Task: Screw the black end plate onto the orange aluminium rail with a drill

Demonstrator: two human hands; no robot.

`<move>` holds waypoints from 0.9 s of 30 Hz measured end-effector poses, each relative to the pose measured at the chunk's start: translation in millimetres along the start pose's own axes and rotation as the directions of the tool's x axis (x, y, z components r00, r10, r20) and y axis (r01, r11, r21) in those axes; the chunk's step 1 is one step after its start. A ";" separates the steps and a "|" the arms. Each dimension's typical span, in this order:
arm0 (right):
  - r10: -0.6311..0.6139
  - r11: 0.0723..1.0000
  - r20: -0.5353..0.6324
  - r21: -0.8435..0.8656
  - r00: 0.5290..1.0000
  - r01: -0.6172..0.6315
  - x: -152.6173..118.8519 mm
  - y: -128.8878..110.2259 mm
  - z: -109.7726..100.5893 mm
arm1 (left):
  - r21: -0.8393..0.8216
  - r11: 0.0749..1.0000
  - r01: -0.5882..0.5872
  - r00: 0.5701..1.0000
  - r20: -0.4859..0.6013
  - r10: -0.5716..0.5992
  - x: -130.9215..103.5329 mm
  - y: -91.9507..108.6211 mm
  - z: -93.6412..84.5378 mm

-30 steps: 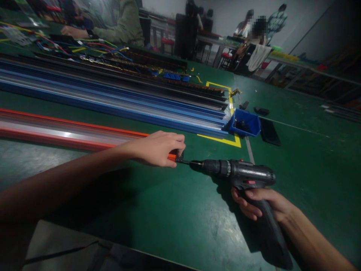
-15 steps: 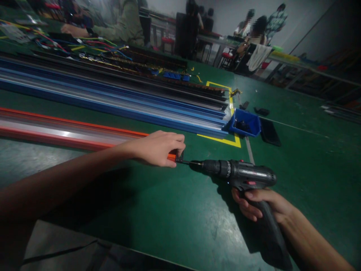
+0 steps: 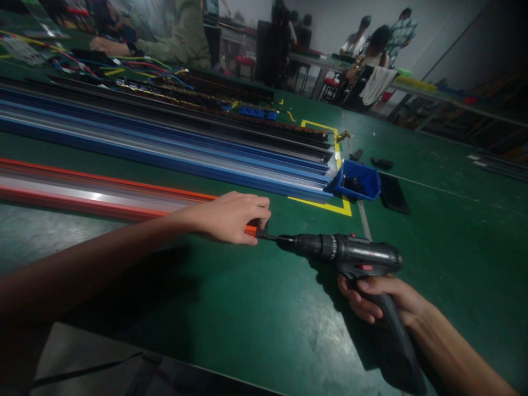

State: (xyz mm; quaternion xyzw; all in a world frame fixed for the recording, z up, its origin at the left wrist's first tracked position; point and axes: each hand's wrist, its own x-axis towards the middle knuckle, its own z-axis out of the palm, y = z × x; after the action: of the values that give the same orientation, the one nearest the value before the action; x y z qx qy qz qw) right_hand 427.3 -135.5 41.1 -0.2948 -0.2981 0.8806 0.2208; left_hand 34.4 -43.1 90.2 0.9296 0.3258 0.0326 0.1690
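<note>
fingers [image 3: 365, 309] of the right hand [image 3: 403, 292] are wrapped round the handle [image 3: 399, 336] of a black power drill [image 3: 350, 252], its bit [image 3: 285, 238] aimed left with the tip at a small black end piece [image 3: 262, 229]. that's pinched by the left hand [image 3: 233, 217] at the end of an orange profile [image 3: 99, 204], laid along the green bench [image 3: 256, 308]. a bunch of blue profiles [image 3: 165, 144] is laid just past it, and a blue bin [image 3: 370, 192] with dark parts [image 3: 350, 182] inside is parked by their ends.
</note>
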 end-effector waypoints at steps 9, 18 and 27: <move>0.005 1.000 0.024 -0.012 1.000 -0.005 0.6 -2.0 1.8 | 0.000 1.000 0.005 1.000 0.005 -0.005 0.3 0.6 -0.5; 0.013 1.000 0.016 -0.012 1.000 -0.013 0.0 -1.7 1.5 | 0.012 1.000 0.003 1.000 0.001 -0.003 0.0 -0.2 0.3; 0.019 1.000 0.020 -0.001 1.000 -0.019 -0.4 -1.6 1.1 | 0.002 1.000 0.005 1.000 0.007 -0.005 0.4 0.4 -0.8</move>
State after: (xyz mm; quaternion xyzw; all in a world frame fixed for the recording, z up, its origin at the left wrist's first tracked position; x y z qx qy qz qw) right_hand 427.2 -135.1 43.1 -0.2888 -0.2979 0.8854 0.2095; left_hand 34.8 -42.9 91.1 0.9292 0.3274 0.0286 0.1693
